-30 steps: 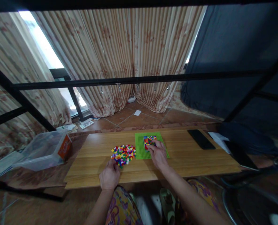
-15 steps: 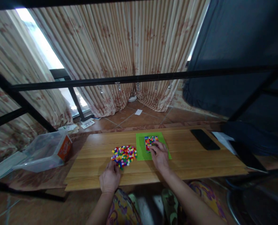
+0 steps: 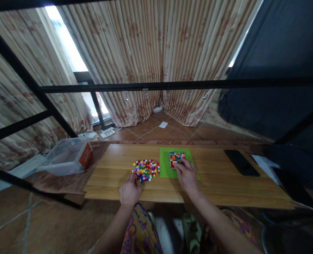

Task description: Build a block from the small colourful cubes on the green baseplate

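Observation:
A green studded baseplate (image 3: 165, 168) lies on the wooden table, bearing a square patch of many-coloured small bricks (image 3: 175, 157). My right hand (image 3: 187, 177) reaches over the plate's near right part, thumb and forefinger pinched at the patch's lower edge. Whatever is between those fingertips is too small to make out. Left of the plate spreads a loose pile of mixed coloured bricks (image 3: 147, 168). At the pile's near left edge rests my left hand (image 3: 130, 191), fingers curled together and touching the bricks. Its fingertips are partly hidden, so what they hold does not show.
A black phone (image 3: 241, 162) lies on the right of the table (image 3: 114, 162), with white paper (image 3: 264, 167) and a dark flat device (image 3: 295, 187) beyond it. A clear plastic box (image 3: 66, 158) stands at the left. Black metal bars (image 3: 135, 86) cross in front of the curtains.
The view has shifted, so the table and everything on it appear farther right and slightly higher. Both hands keep nearly the same places by the pile and the patch.

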Demonstrator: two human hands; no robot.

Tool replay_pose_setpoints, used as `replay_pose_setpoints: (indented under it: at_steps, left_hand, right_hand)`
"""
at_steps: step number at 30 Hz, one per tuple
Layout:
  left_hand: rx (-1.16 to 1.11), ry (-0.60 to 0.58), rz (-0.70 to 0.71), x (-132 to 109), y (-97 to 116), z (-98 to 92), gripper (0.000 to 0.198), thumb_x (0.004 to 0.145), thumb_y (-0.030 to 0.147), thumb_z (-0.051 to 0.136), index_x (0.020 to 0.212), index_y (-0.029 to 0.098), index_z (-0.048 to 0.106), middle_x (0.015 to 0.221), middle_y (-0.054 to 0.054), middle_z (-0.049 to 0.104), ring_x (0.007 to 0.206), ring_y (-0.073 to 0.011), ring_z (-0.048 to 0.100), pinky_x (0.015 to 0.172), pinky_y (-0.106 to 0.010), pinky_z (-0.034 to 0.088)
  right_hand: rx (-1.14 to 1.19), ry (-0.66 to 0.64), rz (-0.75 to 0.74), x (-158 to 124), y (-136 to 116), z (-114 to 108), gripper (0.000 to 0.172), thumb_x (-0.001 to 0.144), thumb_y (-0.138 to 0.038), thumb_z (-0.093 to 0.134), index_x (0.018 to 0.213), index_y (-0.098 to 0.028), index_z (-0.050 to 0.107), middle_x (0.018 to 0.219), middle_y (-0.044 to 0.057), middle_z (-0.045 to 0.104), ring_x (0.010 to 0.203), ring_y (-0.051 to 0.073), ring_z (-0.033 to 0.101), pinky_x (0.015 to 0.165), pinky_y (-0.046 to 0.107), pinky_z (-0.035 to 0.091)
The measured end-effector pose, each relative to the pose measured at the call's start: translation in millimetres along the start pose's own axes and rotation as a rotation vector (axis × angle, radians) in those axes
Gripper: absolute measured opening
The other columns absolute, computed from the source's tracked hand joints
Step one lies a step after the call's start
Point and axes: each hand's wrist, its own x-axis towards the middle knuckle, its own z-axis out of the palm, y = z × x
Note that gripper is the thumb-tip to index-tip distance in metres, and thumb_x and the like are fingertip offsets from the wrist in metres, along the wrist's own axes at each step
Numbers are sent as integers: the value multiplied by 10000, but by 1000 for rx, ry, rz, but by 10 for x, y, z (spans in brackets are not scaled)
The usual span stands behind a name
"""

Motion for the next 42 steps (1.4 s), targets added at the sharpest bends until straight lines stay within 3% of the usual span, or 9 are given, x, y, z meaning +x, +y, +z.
replay_pose_setpoints:
  at_steps: [5, 9, 13, 16, 21, 35, 42]
  left_hand:
    - [-24, -8, 2, -15, 12, -15, 237, 891, 271, 395, 988, 214, 604, 973, -59, 695, 801, -204, 655, 595, -283, 349]
    - [-45, -7, -1, -26, 12, -20, 252, 899, 264, 385, 1007, 213, 607, 982, -60, 691, 802, -195, 651, 615, -275, 367]
    - [-56, -17, 0, -35, 5, -19, 247, 900, 263, 392, 1014, 216, 605, 981, -60, 684, 811, -190, 651, 624, -269, 374]
    - [-64, -18, 6, -37, -2, -15, 227, 901, 267, 393, 979, 221, 601, 966, -51, 680, 800, -191, 651, 617, -273, 366]
    - [-84, -18, -7, -35, -3, -6, 202, 895, 259, 410, 963, 222, 596, 954, -44, 678, 796, -179, 643, 626, -267, 362]
    - [-133, -6, -20, -33, -19, 45, 210, 894, 252, 418, 991, 209, 600, 967, -49, 676, 829, -173, 648, 640, -260, 373]
    - [-176, 15, -40, -43, -28, 50, 221, 910, 256, 404, 1022, 200, 586, 999, -52, 681, 869, -179, 652, 675, -264, 396]
  right_hand:
    - [31, -37, -60, -127, -258, -10, 300, 883, -175, 485, 1087, -262, 686, 1147, 85, 598, 1048, 250, 497, 903, 416, 422]
    - [171, -217, -37, -236, -572, 229, 363, 862, -145, 428, 1156, -204, 633, 1118, 113, 594, 1040, 244, 542, 901, 380, 468]
    - [170, -194, 48, -171, -778, 523, 436, 856, -120, 385, 1253, -170, 556, 1191, 148, 576, 1125, 274, 526, 971, 432, 434]
    - [194, -186, 57, -28, -860, 683, 412, 918, -202, 354, 1296, -162, 512, 1279, 149, 547, 1229, 279, 468, 1027, 454, 380]
    - [210, -292, 66, 107, -960, 822, 474, 956, -387, 357, 1308, -100, 493, 1345, 191, 509, 1285, 293, 420, 1048, 473, 342]
    - [387, -305, 121, 28, -1187, 894, 475, 960, -410, 326, 1291, -127, 517, 1325, 172, 524, 1271, 262, 438, 1065, 467, 349]
    - [545, -253, 182, -45, -984, 612, 400, 969, -358, 310, 1236, -180, 549, 1275, 116, 567, 1214, 204, 490, 1064, 412, 370]
